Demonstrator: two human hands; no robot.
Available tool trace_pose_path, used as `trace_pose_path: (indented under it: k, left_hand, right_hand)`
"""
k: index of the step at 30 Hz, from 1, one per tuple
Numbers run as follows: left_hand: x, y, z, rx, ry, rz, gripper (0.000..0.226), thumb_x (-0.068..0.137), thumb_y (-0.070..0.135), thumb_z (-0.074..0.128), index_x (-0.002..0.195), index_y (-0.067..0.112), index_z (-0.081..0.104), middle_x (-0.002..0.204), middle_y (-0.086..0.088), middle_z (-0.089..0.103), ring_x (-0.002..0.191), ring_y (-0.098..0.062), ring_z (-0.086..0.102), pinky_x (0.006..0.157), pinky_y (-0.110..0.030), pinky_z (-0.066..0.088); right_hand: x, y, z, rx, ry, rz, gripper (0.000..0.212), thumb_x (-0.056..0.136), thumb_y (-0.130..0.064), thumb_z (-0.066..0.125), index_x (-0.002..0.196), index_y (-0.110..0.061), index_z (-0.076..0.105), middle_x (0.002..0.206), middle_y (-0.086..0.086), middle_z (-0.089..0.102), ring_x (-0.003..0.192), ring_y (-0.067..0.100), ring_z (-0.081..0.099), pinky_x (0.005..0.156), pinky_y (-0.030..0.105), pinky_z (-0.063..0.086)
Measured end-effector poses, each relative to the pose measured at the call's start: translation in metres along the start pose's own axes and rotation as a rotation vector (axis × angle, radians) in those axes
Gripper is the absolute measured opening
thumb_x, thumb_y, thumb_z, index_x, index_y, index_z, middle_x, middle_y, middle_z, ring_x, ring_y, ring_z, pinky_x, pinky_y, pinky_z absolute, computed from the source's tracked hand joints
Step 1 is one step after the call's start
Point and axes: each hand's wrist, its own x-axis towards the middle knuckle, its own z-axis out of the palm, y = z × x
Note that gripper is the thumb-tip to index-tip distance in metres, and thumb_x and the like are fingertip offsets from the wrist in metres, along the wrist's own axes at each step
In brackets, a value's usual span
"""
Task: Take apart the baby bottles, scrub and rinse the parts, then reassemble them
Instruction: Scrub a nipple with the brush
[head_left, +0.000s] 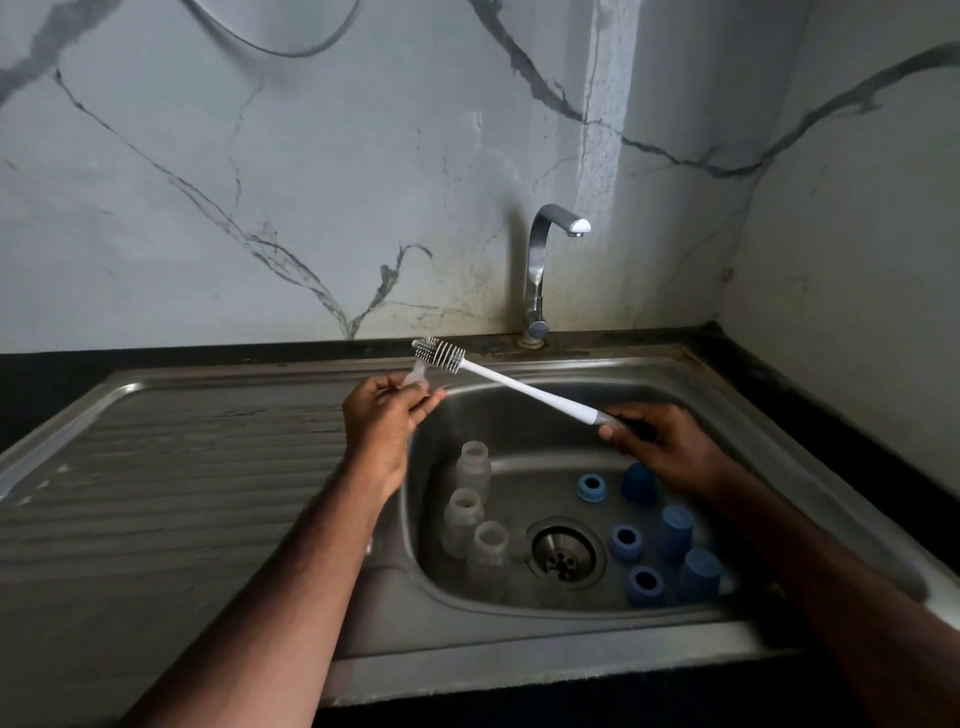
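Note:
My left hand (382, 423) pinches a small clear teat (417, 375) above the sink's left rim. My right hand (662, 447) grips the grey handle of a white bottle brush (514, 385), whose bristled head reaches up-left to the teat's tip. Down in the steel sink basin (519, 410) stand three clear bottle bodies (460, 522) at the left. To the right of the drain (563, 555) lie three blue screw rings (625, 542) and three blue caps (677, 530).
A chrome tap (540, 270) rises behind the basin with no water running. The ribbed steel drainboard (182, 467) stretches to the left. A dark counter edge (831, 395) and marble-patterned walls enclose the sink at the back and right.

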Motion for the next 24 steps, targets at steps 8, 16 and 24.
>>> trace_pose_path:
  k: [8,16,24]
  left_hand:
    - [-0.001,0.001,-0.004,0.095,-0.169,-0.118,0.017,0.089,-0.007,0.061,0.102,0.004,0.061,0.094,-0.016,0.072,0.088,-0.028,0.073,0.079,-0.035,0.061]
    - [-0.001,-0.004,-0.005,0.141,-0.172,-0.069,0.011,0.09,-0.004,0.063,0.091,0.007,0.067,0.088,-0.011,0.072,0.08,-0.021,0.07,0.064,-0.026,0.059]
    - [0.004,-0.005,-0.005,0.019,-0.11,-0.072,0.012,0.093,-0.007,0.058,0.09,0.001,0.066,0.077,-0.009,0.073,0.077,-0.019,0.071,0.073,-0.025,0.059]
  right_hand:
    - [0.002,0.005,0.001,-0.056,-0.028,0.024,0.018,0.098,-0.036,0.061,0.115,-0.033,0.064,0.091,-0.012,0.065,0.082,-0.008,0.061,0.073,0.02,0.046]
    - [0.002,0.006,0.001,-0.072,-0.035,0.001,0.016,0.099,-0.037,0.059,0.112,-0.033,0.066,0.087,-0.009,0.066,0.078,0.001,0.063,0.072,0.023,0.049]
    - [0.0,0.005,-0.001,-0.065,-0.041,0.023,0.016,0.099,-0.035,0.06,0.114,-0.032,0.066,0.087,-0.011,0.064,0.077,-0.002,0.062,0.07,0.02,0.046]
